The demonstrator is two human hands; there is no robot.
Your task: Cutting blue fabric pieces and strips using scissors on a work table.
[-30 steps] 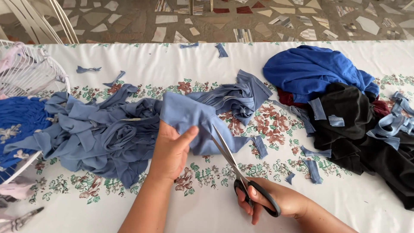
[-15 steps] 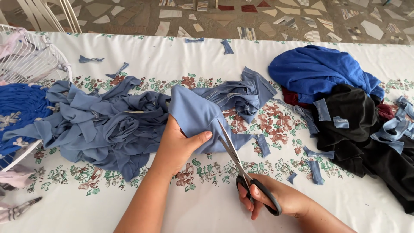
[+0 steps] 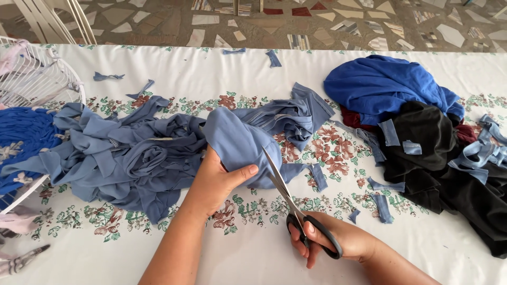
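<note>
My left hand (image 3: 217, 182) grips a folded piece of grey-blue fabric (image 3: 237, 141) at the middle of the table. My right hand (image 3: 338, 240) holds black-handled scissors (image 3: 296, 211); their blades are parted, with the tips at the fabric's lower right edge. A heap of cut grey-blue strips (image 3: 132, 155) lies left of the held piece. More of the same cloth (image 3: 296, 116) bunches behind it.
A white wire basket (image 3: 31, 79) with blue cloth (image 3: 21, 134) sits at the left edge. A bright blue garment (image 3: 385, 84) and black clothes (image 3: 438, 158) pile at the right. Small blue scraps (image 3: 380, 203) dot the flowered tablecloth (image 3: 237, 248). Tiled floor (image 3: 317, 21) lies beyond.
The scissor blades have slid a little further along the fabric edge. My left hand has shifted its grip slightly; the view has drifted a bit.
</note>
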